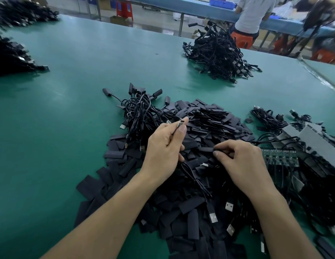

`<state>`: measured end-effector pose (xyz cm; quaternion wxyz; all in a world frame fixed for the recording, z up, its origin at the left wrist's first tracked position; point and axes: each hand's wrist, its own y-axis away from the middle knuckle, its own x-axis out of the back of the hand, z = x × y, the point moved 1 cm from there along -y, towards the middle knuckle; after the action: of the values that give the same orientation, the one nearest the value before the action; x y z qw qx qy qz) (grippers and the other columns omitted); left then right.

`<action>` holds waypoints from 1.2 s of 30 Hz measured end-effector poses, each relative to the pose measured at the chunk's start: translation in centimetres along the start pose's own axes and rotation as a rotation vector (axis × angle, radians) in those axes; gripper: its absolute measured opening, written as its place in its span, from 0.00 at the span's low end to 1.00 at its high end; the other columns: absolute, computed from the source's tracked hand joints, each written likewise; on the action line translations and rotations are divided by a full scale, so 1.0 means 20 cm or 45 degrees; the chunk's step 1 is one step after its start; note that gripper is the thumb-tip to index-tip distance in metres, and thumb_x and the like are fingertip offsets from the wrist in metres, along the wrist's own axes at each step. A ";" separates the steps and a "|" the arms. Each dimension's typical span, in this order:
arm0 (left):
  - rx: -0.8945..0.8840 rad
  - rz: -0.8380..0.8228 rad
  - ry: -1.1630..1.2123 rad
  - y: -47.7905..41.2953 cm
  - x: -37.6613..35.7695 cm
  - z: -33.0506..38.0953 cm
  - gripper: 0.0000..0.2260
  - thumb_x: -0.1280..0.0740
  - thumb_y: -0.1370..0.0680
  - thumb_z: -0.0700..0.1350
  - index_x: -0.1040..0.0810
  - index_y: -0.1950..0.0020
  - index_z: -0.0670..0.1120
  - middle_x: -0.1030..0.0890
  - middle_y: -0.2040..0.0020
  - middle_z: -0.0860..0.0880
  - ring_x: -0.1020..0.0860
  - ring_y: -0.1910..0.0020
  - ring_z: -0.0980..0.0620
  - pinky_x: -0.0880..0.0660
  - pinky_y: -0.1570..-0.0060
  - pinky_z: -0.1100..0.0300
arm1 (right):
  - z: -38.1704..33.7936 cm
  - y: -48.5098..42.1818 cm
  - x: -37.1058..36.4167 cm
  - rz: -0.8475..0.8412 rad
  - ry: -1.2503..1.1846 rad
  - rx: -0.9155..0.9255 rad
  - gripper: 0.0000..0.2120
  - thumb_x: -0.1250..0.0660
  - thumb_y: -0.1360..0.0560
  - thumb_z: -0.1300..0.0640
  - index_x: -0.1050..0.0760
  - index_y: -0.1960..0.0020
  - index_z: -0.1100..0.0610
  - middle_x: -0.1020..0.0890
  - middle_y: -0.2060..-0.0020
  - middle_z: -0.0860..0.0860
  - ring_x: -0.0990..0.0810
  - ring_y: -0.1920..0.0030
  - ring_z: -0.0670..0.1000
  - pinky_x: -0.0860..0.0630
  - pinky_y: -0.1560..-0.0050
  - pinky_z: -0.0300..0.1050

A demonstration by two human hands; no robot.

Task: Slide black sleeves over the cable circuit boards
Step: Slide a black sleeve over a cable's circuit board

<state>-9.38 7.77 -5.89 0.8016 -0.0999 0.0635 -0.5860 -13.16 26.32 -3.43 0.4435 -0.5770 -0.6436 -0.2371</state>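
Left hand (163,146): fingers pinch a small dark circuit board (179,125) on a thin black cable. Right hand (241,161): fingers curled, apparently pinching one flat black sleeve (208,149) atop the pile on the green table (88,71).

Green-matted worktable (84,53) fills the foreground and serves as reference. Beyond its far edge, a pale, glossy floor (153,25) shows soft reflections. Across that aisle runs a long blue-topped bench (196,7) on metal legs, bearing a blue plastic bin (221,1). A red plastic stool (124,8) and a cardboard box (118,20) stand by the bench's left end. Beyond the table's far-right corner, a person in a white shirt (251,14) sits at the bench on an orange stool (241,39).
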 end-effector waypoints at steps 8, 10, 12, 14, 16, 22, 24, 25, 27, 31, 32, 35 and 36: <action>-0.008 -0.180 -0.072 0.01 -0.01 0.00 0.12 0.43 0.15 0.47 0.19 0.47 0.49 0.27 0.72 0.62 0.30 0.72 0.62 0.34 0.68 0.70 | -0.02 0.00 0.02 0.208 -0.485 0.136 0.14 0.23 0.29 0.60 0.19 0.50 0.43 0.18 0.65 0.41 0.17 0.66 0.42 0.21 0.59 0.33; -0.015 -0.213 -0.106 0.01 -0.02 0.01 0.12 0.42 0.15 0.48 0.19 0.50 0.48 0.26 0.71 0.61 0.29 0.71 0.62 0.33 0.68 0.69 | -0.04 0.01 0.00 0.166 -0.630 0.198 0.14 0.23 0.29 0.60 0.19 0.51 0.42 0.17 0.61 0.42 0.17 0.71 0.46 0.21 0.64 0.36; -0.039 -0.234 -0.139 0.01 -0.02 0.01 0.09 0.38 0.16 0.48 0.20 0.52 0.48 0.25 0.69 0.56 0.28 0.69 0.56 0.29 0.66 0.61 | -0.05 0.01 -0.01 0.136 -0.654 0.238 0.14 0.24 0.28 0.61 0.19 0.50 0.43 0.16 0.60 0.41 0.17 0.69 0.46 0.21 0.64 0.34; -0.052 -0.226 -0.145 0.02 -0.01 0.01 0.05 0.33 0.19 0.45 0.21 0.54 0.49 0.28 0.69 0.56 0.32 0.70 0.56 0.32 0.68 0.62 | -0.03 0.01 -0.02 0.118 -0.505 0.230 0.14 0.25 0.27 0.61 0.18 0.48 0.45 0.16 0.62 0.41 0.16 0.62 0.43 0.21 0.58 0.32; -0.043 -0.182 -0.152 0.01 -0.01 0.01 0.05 0.32 0.20 0.44 0.22 0.56 0.49 0.29 0.70 0.57 0.33 0.70 0.57 0.34 0.68 0.64 | 0.00 0.00 -0.03 0.079 -0.118 0.194 0.13 0.26 0.26 0.57 0.19 0.43 0.45 0.17 0.55 0.41 0.18 0.51 0.44 0.23 0.48 0.39; -0.031 -0.115 -0.167 0.01 -0.01 -0.01 0.05 0.32 0.20 0.43 0.22 0.55 0.51 0.31 0.70 0.56 0.34 0.70 0.56 0.34 0.68 0.61 | 0.01 -0.02 -0.05 -0.164 0.311 0.024 0.15 0.33 0.24 0.41 0.23 0.38 0.38 0.27 0.41 0.43 0.34 0.36 0.51 0.41 0.39 0.49; -0.029 -0.120 -0.176 0.01 -0.01 -0.01 0.05 0.32 0.20 0.43 0.22 0.55 0.51 0.31 0.70 0.55 0.34 0.70 0.56 0.34 0.68 0.61 | 0.00 -0.02 -0.05 -0.130 0.278 0.070 0.11 0.31 0.25 0.43 0.20 0.43 0.39 0.28 0.45 0.41 0.34 0.39 0.49 0.44 0.43 0.45; -0.027 -0.121 -0.177 0.01 0.00 -0.01 0.04 0.31 0.21 0.42 0.22 0.55 0.50 0.32 0.70 0.55 0.35 0.71 0.56 0.34 0.68 0.62 | 0.00 -0.02 -0.06 -0.109 0.271 0.091 0.09 0.30 0.25 0.44 0.19 0.45 0.40 0.28 0.47 0.40 0.34 0.40 0.48 0.45 0.45 0.44; -0.022 -0.117 -0.177 0.00 0.00 -0.02 0.04 0.30 0.21 0.41 0.21 0.54 0.50 0.34 0.72 0.57 0.36 0.72 0.57 0.34 0.67 0.63 | -0.01 -0.02 -0.06 -0.084 0.269 0.135 0.05 0.30 0.24 0.47 0.18 0.49 0.42 0.27 0.48 0.41 0.32 0.41 0.48 0.45 0.46 0.44; -0.017 -0.115 -0.179 0.00 0.00 -0.03 0.05 0.29 0.22 0.42 0.22 0.53 0.51 0.35 0.74 0.58 0.36 0.73 0.59 0.34 0.67 0.69 | -0.01 -0.01 -0.05 0.087 0.101 0.264 0.04 0.32 0.22 0.54 0.19 0.52 0.49 0.20 0.55 0.42 0.23 0.51 0.49 0.28 0.48 0.48; -0.010 -0.120 -0.173 0.00 0.00 -0.03 0.04 0.29 0.22 0.43 0.21 0.53 0.51 0.35 0.74 0.58 0.36 0.72 0.59 0.34 0.68 0.68 | -0.01 -0.01 -0.03 0.144 0.009 0.288 0.04 0.32 0.22 0.56 0.19 0.52 0.50 0.20 0.57 0.41 0.22 0.54 0.45 0.25 0.51 0.45; -0.001 -0.155 -0.164 0.00 0.00 -0.03 0.03 0.28 0.22 0.47 0.21 0.53 0.53 0.33 0.72 0.58 0.35 0.71 0.59 0.33 0.68 0.68 | -0.04 0.00 -0.01 0.158 -0.253 0.390 0.05 0.31 0.23 0.60 0.19 0.51 0.50 0.19 0.61 0.38 0.20 0.59 0.39 0.28 0.59 0.29; -0.004 -0.171 -0.167 0.00 0.00 -0.03 0.02 0.28 0.22 0.48 0.21 0.53 0.53 0.32 0.71 0.57 0.34 0.71 0.59 0.33 0.68 0.67 | -0.05 0.00 -0.02 0.122 -0.310 0.434 0.06 0.30 0.23 0.61 0.19 0.50 0.50 0.18 0.61 0.37 0.20 0.58 0.39 0.29 0.59 0.27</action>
<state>-9.48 7.72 -6.45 0.7629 -0.1435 0.0049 -0.6303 -12.80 25.38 -3.26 0.4644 -0.5480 -0.6949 -0.0322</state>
